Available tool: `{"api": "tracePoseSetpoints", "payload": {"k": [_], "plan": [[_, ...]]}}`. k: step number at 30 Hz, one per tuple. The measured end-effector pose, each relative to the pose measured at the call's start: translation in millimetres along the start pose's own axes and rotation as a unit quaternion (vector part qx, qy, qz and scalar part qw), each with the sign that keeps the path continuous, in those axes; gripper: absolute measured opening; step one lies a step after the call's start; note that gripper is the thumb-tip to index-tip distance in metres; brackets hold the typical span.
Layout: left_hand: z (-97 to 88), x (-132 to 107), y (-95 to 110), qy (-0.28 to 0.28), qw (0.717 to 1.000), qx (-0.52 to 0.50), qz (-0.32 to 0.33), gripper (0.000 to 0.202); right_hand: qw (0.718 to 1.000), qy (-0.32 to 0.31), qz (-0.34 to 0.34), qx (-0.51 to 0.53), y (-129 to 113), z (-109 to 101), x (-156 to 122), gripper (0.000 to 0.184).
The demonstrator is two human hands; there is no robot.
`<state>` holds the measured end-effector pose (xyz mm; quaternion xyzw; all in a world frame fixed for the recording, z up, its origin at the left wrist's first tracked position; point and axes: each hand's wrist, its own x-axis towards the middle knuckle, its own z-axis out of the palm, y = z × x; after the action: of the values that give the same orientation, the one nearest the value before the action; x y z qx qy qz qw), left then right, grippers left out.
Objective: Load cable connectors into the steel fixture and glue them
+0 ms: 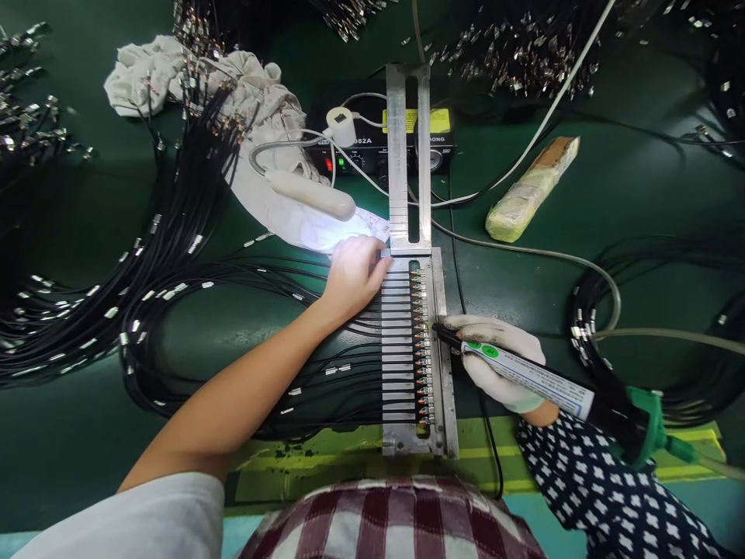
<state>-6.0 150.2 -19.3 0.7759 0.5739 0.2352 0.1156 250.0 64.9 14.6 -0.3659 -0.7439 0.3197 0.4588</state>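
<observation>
A slotted metal fixture [401, 439] lies across the middle, its hinged upper plate [396, 155] swung away. Black cables [343, 353] run in from the left through its slots, their small metal connectors [423, 359] in a row. My bare left hand [356, 272] is closed on the fixture's left edge near the hinge, thumb on top; some fingertips are hidden. My right hand [504, 353], in a white glove, is closed around a labelled dispensing syringe [527, 376]. Its dark tip points left at the fixture's right side beside the connectors. A green cap with a hose [646, 427] fits its rear end.
A lit white lamp [314, 194] on a flexible neck shines near my left hand. Behind the fixture sits a black control box [366, 144]. White cloth [256, 116], a taped block [532, 190] and cable bundles [174, 194] surround it. Hoses cross on the right.
</observation>
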Motion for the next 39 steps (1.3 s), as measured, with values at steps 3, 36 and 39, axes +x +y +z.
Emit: {"api": "tracePoseSetpoints", "payload": {"k": [3, 36, 39], "plan": [[0.3, 0, -1, 0.002, 1.000, -0.003, 0.004, 0.011, 1.000, 0.002, -0.001, 0.009, 2, 0, 0, 0.019], [-0.5, 1, 0, -0.004, 1.000, 0.001, -0.004, 0.011, 1.000, 0.002, -0.005, -0.006, -3, 2, -13, 0.022], [-0.3, 0, 0, -0.004, 1.000, -0.002, -0.005, 0.011, 1.000, 0.000, -0.005, -0.007, -4, 2, -12, 0.021]]}}
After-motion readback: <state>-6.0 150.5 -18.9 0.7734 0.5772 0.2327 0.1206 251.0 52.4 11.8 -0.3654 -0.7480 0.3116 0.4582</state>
